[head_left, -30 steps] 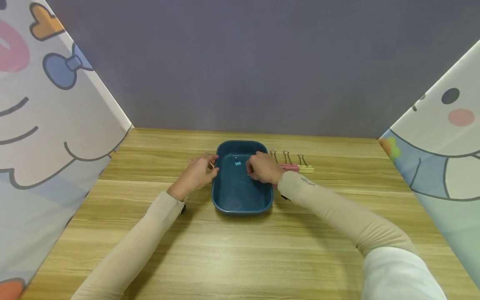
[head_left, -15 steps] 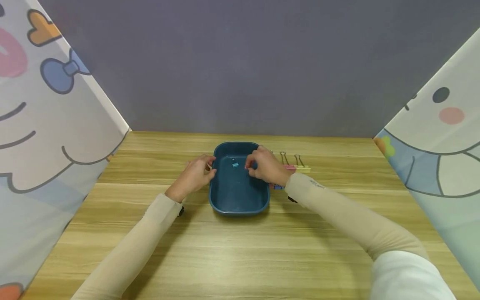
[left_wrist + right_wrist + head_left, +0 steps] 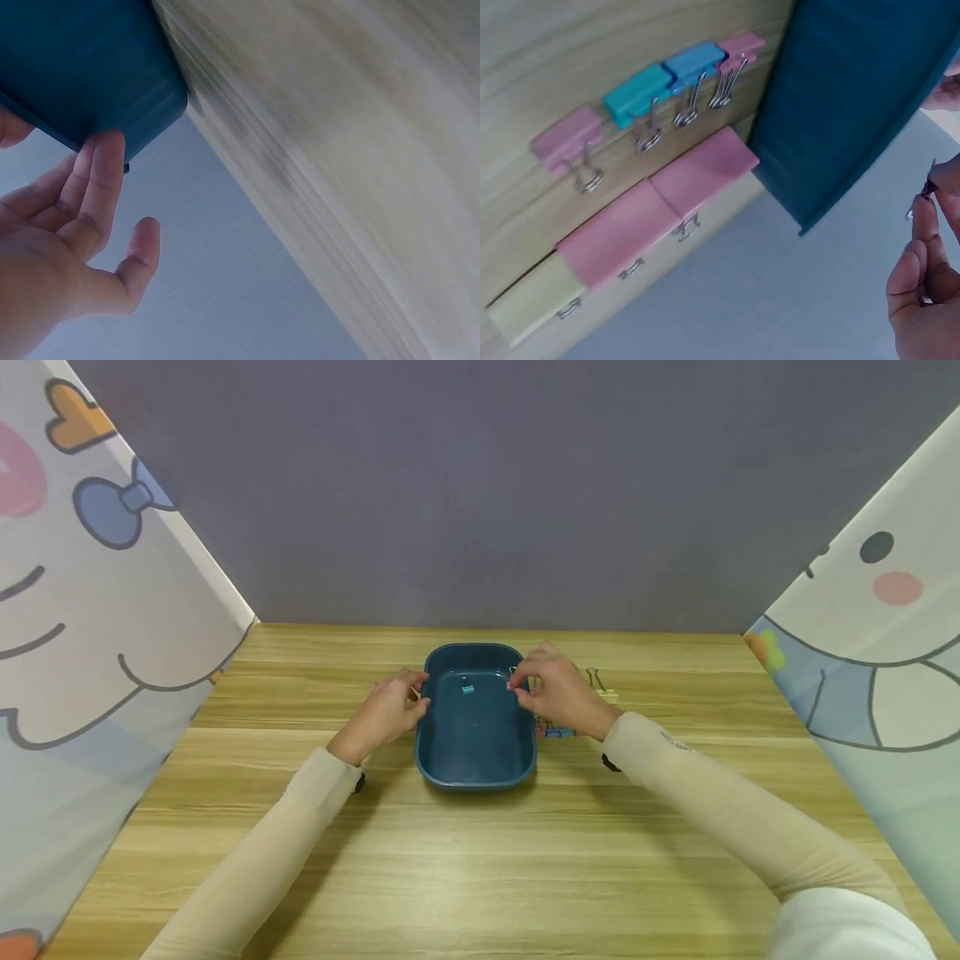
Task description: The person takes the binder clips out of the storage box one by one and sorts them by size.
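Note:
A dark blue tray [image 3: 476,752] stands on the wooden table, with a small light blue binder clip [image 3: 468,689] lying on its floor. My left hand [image 3: 384,712] is at the tray's left rim; in the left wrist view its fingers [image 3: 103,180] lie against the tray's outer wall, the thumb apart. Thumb and forefinger of my right hand [image 3: 561,693] pinch a small pink binder clip [image 3: 509,686] above the tray's right rim. The right wrist view shows that clip [image 3: 928,187] dark between the fingertips, with a bit of metal handle sticking out.
To the tray's right, a back row holds large pink binder clips [image 3: 622,232] and a yellow one [image 3: 536,296]. Nearer stand smaller clips, among them teal [image 3: 639,94], blue [image 3: 695,64] and pink [image 3: 568,139]. A grey panel [image 3: 480,493] rises behind the table.
My right hand has shifted right, from over the tray's inside to its right rim, bringing the pink binder clip with it. The left hand stays at the left rim.

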{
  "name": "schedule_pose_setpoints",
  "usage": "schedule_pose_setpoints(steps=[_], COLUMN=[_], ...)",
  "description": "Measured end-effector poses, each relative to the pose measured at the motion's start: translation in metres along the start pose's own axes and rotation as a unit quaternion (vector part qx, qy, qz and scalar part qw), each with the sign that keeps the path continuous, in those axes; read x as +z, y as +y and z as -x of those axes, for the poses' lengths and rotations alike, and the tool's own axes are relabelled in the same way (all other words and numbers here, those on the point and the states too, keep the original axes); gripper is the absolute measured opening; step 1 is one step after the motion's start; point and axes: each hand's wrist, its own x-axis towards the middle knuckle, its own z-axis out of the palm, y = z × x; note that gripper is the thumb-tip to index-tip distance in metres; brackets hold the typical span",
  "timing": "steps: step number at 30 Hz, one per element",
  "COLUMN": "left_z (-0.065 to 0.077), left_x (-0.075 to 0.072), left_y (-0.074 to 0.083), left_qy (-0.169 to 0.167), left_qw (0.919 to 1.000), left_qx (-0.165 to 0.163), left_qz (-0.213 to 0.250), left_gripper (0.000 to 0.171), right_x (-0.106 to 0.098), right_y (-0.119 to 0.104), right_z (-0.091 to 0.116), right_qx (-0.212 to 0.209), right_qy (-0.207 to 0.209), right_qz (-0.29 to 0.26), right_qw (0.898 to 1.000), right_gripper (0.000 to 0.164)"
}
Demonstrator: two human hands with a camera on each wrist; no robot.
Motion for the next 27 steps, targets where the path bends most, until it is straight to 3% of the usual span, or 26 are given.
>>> schedule_pose_setpoints(steps=[10, 19, 27], left_z=[0.002, 0.001, -0.002], left_x=[-0.003, -0.003, 0.0], left_y=[-0.004, -0.006, -0.004], left_qy=[0.006, 0.004, 0.005], left_qw=[0.9999, 0.9999, 0.9999], left_qx=[0.0, 0.003, 0.008], left_qz=[0.01, 0.012, 0.013], left_gripper=[0.043, 0.043, 0.043], right_x=[-0.022, -0.034, -0.033], right_y=[0.011, 0.043, 0.064], right_z=[0.034, 0.081, 0.105], right_qx=[0.01, 0.078, 0.125], right_qy=[0.026, -0.051, -0.077], right_qz=[-0.002, -0.015, -0.006], right_qw=[1.0, 0.995, 0.989], right_gripper=[0.013, 0.015, 0.017])
